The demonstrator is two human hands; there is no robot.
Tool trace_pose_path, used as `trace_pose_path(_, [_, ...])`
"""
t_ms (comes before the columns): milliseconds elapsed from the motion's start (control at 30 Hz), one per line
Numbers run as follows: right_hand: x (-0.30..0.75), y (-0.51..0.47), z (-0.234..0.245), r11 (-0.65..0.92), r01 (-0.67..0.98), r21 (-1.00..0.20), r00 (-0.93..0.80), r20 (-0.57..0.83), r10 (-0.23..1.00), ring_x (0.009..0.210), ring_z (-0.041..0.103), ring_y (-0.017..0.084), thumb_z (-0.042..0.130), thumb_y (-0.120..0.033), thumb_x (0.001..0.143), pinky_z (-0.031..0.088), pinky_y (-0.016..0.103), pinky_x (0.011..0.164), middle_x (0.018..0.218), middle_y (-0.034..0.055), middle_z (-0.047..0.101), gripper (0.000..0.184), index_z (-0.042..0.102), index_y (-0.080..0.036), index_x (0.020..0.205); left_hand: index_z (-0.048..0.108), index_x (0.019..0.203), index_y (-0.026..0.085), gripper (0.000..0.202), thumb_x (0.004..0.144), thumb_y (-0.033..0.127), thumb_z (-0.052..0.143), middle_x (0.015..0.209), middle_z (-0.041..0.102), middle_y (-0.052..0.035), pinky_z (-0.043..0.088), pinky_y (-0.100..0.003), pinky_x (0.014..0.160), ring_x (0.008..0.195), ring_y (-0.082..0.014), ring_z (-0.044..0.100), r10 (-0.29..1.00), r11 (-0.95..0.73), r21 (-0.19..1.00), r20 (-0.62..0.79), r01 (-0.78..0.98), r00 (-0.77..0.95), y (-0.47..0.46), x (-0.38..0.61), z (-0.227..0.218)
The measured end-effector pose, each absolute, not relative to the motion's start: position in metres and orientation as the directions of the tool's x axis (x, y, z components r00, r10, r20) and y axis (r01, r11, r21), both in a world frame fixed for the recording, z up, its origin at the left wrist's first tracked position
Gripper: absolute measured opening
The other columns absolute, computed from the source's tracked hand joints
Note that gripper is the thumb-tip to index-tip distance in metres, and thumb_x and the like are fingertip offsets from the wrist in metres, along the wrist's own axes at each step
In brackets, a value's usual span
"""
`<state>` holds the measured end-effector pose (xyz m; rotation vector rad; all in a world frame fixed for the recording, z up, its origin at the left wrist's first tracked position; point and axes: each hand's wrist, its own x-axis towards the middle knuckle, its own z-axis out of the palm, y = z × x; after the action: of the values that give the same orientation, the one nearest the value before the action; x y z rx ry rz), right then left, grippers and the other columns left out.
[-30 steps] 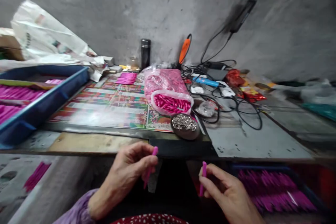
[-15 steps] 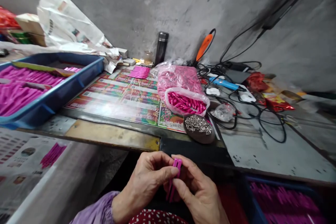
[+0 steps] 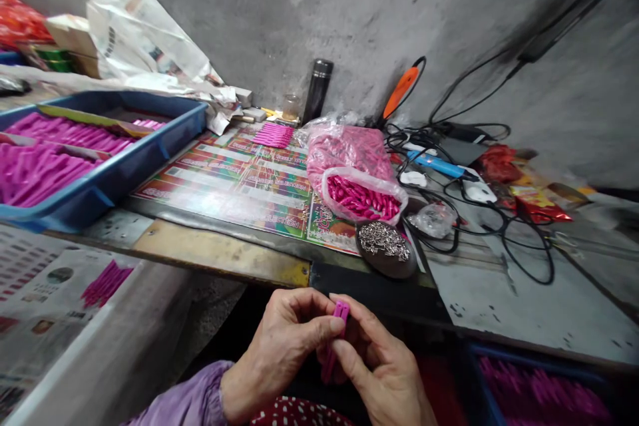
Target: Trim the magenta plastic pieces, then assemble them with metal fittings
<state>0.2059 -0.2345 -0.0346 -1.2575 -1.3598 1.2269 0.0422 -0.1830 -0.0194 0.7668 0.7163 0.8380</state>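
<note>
Just below the front edge of the bench, my left hand (image 3: 292, 333) and my right hand (image 3: 382, 363) meet around slim magenta plastic pieces (image 3: 341, 309). My left thumb and fingers pinch them near the top, while the right thumb presses lower down. Two narrow ends with small holes show at the top; the lower part is partly covered by fingers. Whether this is one hinged part or two laid together I cannot tell. Beyond my hands, a dark oval dish (image 3: 399, 269) holds many small metal pins. Behind it lies an open plastic bag (image 3: 344, 146) full of glossy pink parts.
A blue tray (image 3: 112, 183) of magenta strips stands at left. More strips (image 3: 272, 135) lie beside a black flask (image 3: 318, 90). Black cables (image 3: 499, 216) tangle at right, near a blue tool (image 3: 434, 163). A blue bin (image 3: 482, 379) sits below the bench at right.
My view has turned slightly, so the bench things appear a little further right. Both hands keep nearly the same grip on the magenta pieces.
</note>
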Motion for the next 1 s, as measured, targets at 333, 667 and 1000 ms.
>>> trace_pose_path(333, [0.208,-0.229,-0.034,0.025,0.135,-0.991,-0.083,0.014,0.996,0.080,0.075,0.018,0.066,-0.031,0.097,0.063,0.022,0.068,0.124,0.0041,0.072,0.041,0.064,-0.036,0.137,0.070,0.071,0.010,0.042,0.065,0.046,0.089,0.052,0.060,-0.0009,0.042,-0.019,0.045,0.043,-0.0089,0.052,0.860,0.433,0.805,-0.235,-0.406,0.452,-0.181,0.046,-0.021])
trace_pose_path(667, [0.209,-0.225,-0.037,-0.036,0.108,-0.994,-0.092,-0.046,0.995,0.061,0.069,0.017,0.069,-0.043,0.094,0.061,0.023,0.055,0.096,0.0053,0.078,0.045,0.065,-0.032,0.137,0.068,0.068,0.010,0.043,0.062,0.046,0.090,0.051,0.060,-0.0007,0.039,-0.019,0.046,0.044,-0.0081,0.051,0.856,0.454,0.795,-0.263,-0.402,0.446,-0.178,0.046,-0.022])
trace_pose_path(1000, [0.209,-0.225,-0.042,-0.086,0.092,-0.992,-0.076,-0.093,0.993,0.065,0.068,0.017,0.069,-0.047,0.094,0.062,0.025,0.060,0.093,0.0059,0.077,0.048,0.065,-0.029,0.137,0.066,0.071,0.010,0.043,0.065,0.046,0.089,0.053,0.060,-0.0004,0.040,-0.019,0.046,0.044,-0.0076,0.050,0.873,0.415,0.799,-0.216,-0.434,0.437,-0.177,0.049,-0.026])
